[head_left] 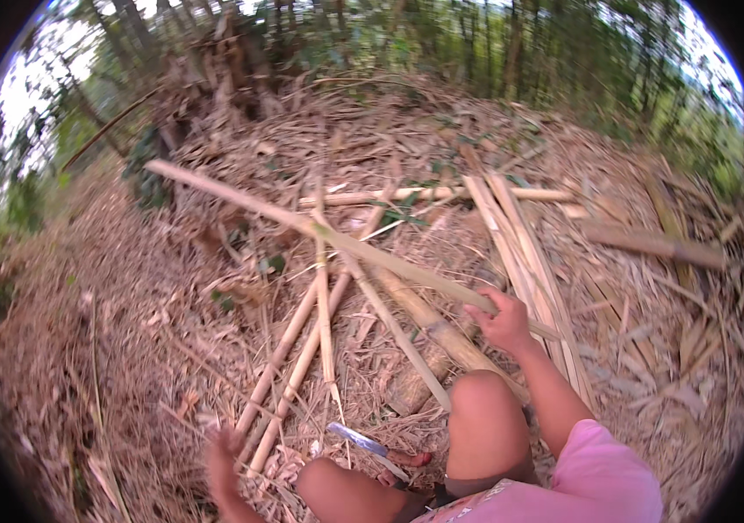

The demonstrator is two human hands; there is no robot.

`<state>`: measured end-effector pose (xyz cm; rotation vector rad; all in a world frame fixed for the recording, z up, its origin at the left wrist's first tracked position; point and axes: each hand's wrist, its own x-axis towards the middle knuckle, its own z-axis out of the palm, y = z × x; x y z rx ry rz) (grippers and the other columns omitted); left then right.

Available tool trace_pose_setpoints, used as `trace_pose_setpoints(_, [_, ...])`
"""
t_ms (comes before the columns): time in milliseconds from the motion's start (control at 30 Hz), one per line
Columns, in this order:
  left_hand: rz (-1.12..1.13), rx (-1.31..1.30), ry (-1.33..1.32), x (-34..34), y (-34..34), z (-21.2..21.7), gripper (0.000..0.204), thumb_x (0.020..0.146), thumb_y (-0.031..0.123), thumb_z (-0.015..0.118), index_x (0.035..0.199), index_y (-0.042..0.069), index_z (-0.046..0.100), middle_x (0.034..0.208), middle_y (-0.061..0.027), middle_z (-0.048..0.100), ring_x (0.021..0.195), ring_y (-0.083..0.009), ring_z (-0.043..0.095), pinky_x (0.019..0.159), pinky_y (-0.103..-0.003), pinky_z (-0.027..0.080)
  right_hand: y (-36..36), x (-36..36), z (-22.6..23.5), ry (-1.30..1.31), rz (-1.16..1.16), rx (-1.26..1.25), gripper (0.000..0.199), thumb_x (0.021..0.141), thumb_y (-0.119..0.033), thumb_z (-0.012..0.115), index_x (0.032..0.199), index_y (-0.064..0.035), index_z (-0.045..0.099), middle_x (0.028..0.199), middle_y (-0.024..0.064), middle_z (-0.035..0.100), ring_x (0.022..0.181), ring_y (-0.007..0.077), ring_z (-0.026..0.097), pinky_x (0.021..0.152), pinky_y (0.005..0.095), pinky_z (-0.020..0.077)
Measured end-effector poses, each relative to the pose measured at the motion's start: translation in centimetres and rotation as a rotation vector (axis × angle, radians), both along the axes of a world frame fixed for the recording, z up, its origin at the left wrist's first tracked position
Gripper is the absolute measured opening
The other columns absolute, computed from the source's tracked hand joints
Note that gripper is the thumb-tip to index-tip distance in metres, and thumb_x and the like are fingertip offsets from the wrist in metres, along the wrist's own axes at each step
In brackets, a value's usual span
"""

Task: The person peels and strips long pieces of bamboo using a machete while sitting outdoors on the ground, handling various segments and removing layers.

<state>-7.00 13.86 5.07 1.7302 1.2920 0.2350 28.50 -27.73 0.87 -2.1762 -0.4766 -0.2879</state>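
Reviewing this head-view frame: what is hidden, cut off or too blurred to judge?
- Left hand: motion-blurred near the lower edge; whether it grips anything is unclear.
- Right hand: on the long bamboo pole; the pole's near end is hidden behind it.
- Knife: its handle is hidden by the knees.
- Trees at the top rim: bent and blurred by the fisheye.

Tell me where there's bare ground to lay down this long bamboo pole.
Freest: the leaf-littered ground left of the split bamboo strips. Crowded: ahead of the knees, where the strips, the knife and thicker stems cross; slats fill the area beyond the right hand gripping the long pole.
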Motion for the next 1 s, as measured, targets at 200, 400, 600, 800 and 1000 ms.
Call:
trace_pose_setpoints(200, [-0.002, -0.145, 0.057, 2.5, -10.1, -11.6, 0.057, 0.101, 0.045, 0.043, 0.130, -0.002, 0.057, 0.121, -0.0116, 0.064, 0.111, -0.0192, 0.057, 0.101, -0.037, 0.041, -13.3, -6.5, -9.3, 0.128, -0.542, -0.213, 0.039, 0.091, -0.038, 0.066, 0.110, -0.0040, 0.066, 0.090, 0.0239, 0.068, 0.086, 0.0418, 0.066, 0.075, 0.0466, 0.0509])
trace_pose_setpoints(400, [-0.014, -0.073, 0.027, 4.6, -10.7, -11.1, 0.056, 0.101, 0.045, 0.043, 0.129, -0.002, 0.057, 0.119, -0.0121, 0.064, 0.109, -0.0196, 0.058, 0.099, -0.037, 0.042, -18.5, -10.9, -14.3, 0.215, -0.846, -0.283, 0.042, 0.092, -0.038, 0.063, 0.115, -0.0026, 0.067, 0.096, 0.0261, 0.068, 0.091, 0.0432, 0.065, 0.078, 0.0490, 0.0493])
trace_pose_setpoints(600, [-0.017, -0.006, 0.025, 5.0, -10.7, -10.7, 0.055, 0.101, 0.044, 0.043, 0.127, -0.002, 0.058, 0.118, -0.0126, 0.065, 0.108, -0.0200, 0.058, 0.098, -0.037, 0.042, -21.6, -10.9, -19.5, 0.075, -0.849, -0.171, 0.036, 0.088, -0.023, 0.071, 0.119, -0.0035, 0.067, 0.088, 0.0163, 0.061, 0.080, 0.0336, 0.061, 0.076, 0.0388, 0.0486])
trace_pose_setpoints(800, [-0.017, 0.041, 0.035, 5.0, -11.1, -10.6, 0.054, 0.101, 0.043, 0.043, 0.126, -0.002, 0.058, 0.117, -0.0131, 0.065, 0.106, -0.0204, 0.059, 0.096, -0.037, 0.043, -22.1, -6.9, -21.9, 0.004, -0.830, -0.205, 0.038, 0.084, -0.018, 0.075, 0.119, -0.0061, 0.068, 0.089, 0.0117, 0.055, 0.081, 0.0285, 0.056, 0.075, 0.0365, 0.0473])
trace_pose_setpoints(1000, [-0.004, 0.090, 0.030, 4.5, -11.6, -10.1, 0.053, 0.100, 0.042, 0.043, 0.125, -0.002, 0.059, 0.115, -0.0136, 0.065, 0.104, -0.0208, 0.059, 0.095, -0.037, 0.044, -23.4, -5.4, -25.4, 0.128, -0.889, -0.341, 0.040, 0.080, -0.016, 0.076, 0.118, -0.0082, 0.069, 0.098, 0.0141, 0.060, 0.095, 0.0332, 0.058, 0.087, 0.0419, 0.0464])
